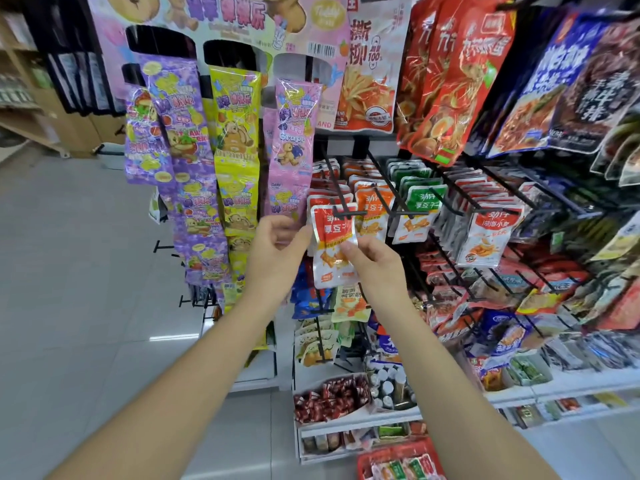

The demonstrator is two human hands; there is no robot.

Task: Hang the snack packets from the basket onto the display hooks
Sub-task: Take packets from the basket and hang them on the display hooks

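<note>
A red and white snack packet point(333, 237) hangs at the tip of a black display hook point(346, 212), in front of several like packets. My right hand point(374, 259) pinches the packet's lower right part with thumb and fingers. At the packet's left edge is my left hand point(277, 247), fingers curled against it beside the hook's end. A red basket point(398, 460) with more packets shows at the bottom edge, below my right forearm.
Neighbouring hooks carry orange packets point(372, 206), green packets point(420, 202) and red-striped packets point(485, 233). Long candy strips point(235, 140) hang to the left. Big red bags point(446, 74) hang above. Low shelves point(346, 420) hold small goods. Grey tiled floor lies at the left.
</note>
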